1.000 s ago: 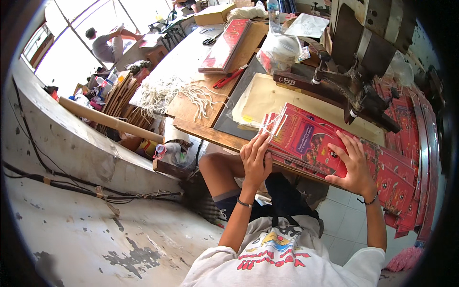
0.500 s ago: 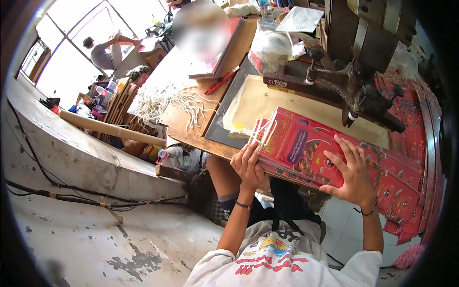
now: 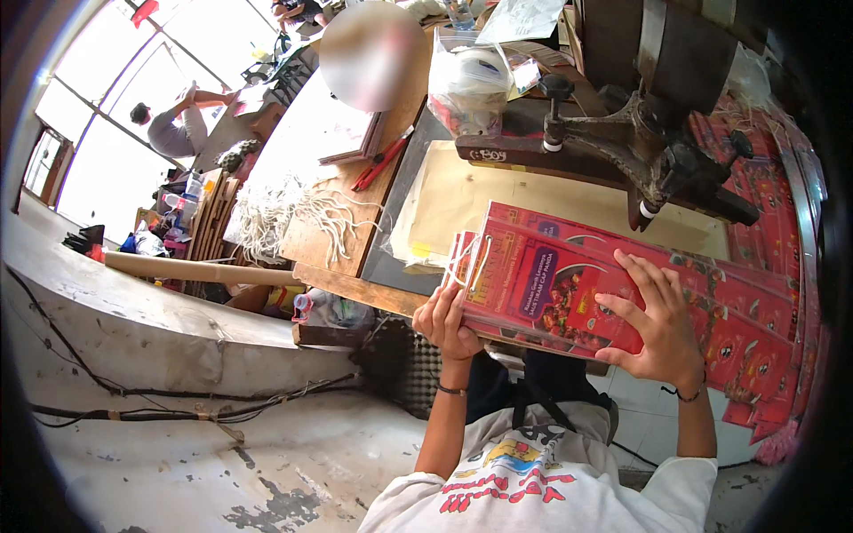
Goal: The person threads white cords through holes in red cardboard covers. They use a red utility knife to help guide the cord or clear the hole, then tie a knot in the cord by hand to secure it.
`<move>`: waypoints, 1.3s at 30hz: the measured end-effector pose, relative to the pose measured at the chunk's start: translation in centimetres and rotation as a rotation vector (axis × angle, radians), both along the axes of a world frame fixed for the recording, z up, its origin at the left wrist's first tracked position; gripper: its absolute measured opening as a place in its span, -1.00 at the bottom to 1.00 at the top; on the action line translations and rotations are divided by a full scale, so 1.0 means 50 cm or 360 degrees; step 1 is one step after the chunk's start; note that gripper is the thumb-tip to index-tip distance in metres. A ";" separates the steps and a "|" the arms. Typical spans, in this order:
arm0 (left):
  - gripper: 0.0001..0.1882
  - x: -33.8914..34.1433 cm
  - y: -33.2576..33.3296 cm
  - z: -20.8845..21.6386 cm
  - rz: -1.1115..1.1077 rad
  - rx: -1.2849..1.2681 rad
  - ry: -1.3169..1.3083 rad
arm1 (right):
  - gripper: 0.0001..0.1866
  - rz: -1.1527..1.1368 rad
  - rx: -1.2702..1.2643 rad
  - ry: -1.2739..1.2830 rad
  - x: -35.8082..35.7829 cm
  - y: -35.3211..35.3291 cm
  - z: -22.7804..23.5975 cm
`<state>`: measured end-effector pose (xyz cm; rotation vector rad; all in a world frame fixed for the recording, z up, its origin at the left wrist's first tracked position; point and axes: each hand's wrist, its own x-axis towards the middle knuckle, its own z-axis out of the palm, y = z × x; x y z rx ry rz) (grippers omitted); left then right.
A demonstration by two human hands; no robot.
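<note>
A stack of red printed cards [image 3: 569, 275], glossy and with white cords looped at its left end, lies along the near edge of the workbench. My left hand [image 3: 446, 324] is closed around that corded left end, fingers curled at the corner. On top of the stack rests my right hand [image 3: 653, 315], its fingers spread over the upper card and the thumb toward the near edge. More red cards [image 3: 755, 355] spread out in overlapping layers to the right of my right hand.
A dark metal press [image 3: 622, 151] with black knobs overhangs a cream board [image 3: 533, 200] behind the stack. White cords [image 3: 293, 213] and a red cutter [image 3: 382, 162] lie at the left, near a plastic bag [image 3: 471, 84]. A cardboard tube [image 3: 195, 268] lies farther left. Other people sit in the background.
The view has shifted, so the bench and background sit farther left. Both hands stay on the stack in nearly the same places. A bare knee below the bench edge no longer shows.
</note>
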<state>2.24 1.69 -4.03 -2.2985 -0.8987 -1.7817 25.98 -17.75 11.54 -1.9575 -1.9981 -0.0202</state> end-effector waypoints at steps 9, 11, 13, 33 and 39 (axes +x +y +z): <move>-0.56 -0.004 0.004 0.008 -0.0124 -0.0047 -0.0028 | -0.28 -0.0055 0.0087 0.0063 -0.001 0.036 -0.005; -0.66 -0.016 -0.001 0.032 -0.0090 -0.0057 -0.0015 | -0.28 -0.0036 0.0099 0.0009 0.000 0.041 -0.009; -0.71 -0.028 -0.010 0.063 -0.0329 -0.0362 -0.0096 | -0.27 -0.0036 0.0114 -0.0056 0.000 0.038 -0.006; -0.86 -0.157 0.226 0.179 -0.0533 -0.0661 0.0642 | -0.60 0.0568 0.0079 0.0114 -0.201 0.385 0.036; -0.86 -0.159 0.226 0.175 -0.0539 -0.0679 0.0519 | -0.67 0.0663 -0.0207 0.0604 -0.217 0.495 -0.030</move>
